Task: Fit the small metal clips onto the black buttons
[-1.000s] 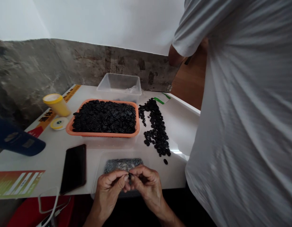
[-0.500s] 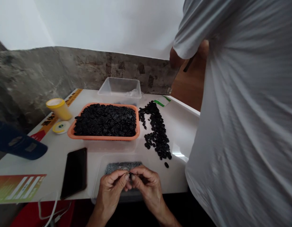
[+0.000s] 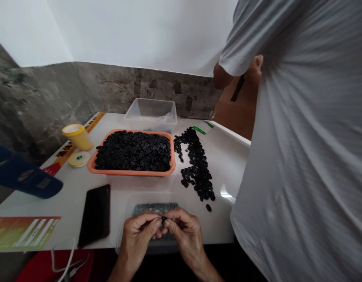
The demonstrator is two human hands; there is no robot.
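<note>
My left hand (image 3: pixel 141 231) and my right hand (image 3: pixel 182 231) meet fingertip to fingertip at the table's front edge. Between their thumbs and forefingers they pinch a small black piece (image 3: pixel 163 219), mostly covered by the fingers. Under and behind the hands stands a clear plastic box (image 3: pixel 129 203) holding many small grey metal-looking parts (image 3: pixel 155 206). Beyond it, an orange basket (image 3: pixel 130 172) is heaped with black oval pieces (image 3: pixel 134 150). More black oval pieces (image 3: pixel 198 164) lie in a loose pile to the basket's right.
A phone (image 3: pixel 94 215), a blue bottle (image 3: pixel 28 174), a yellow tub (image 3: pixel 78 137) and its lid (image 3: pixel 79 159) are on the left. An empty-looking clear bin (image 3: pixel 151 111) stands behind the basket. A person in a grey shirt (image 3: pixel 298 129) stands close on the right.
The view has shifted slightly, so the table's things sit a little further right and lower. My hands keep their pinch, and the other person's hand has risen a little.
</note>
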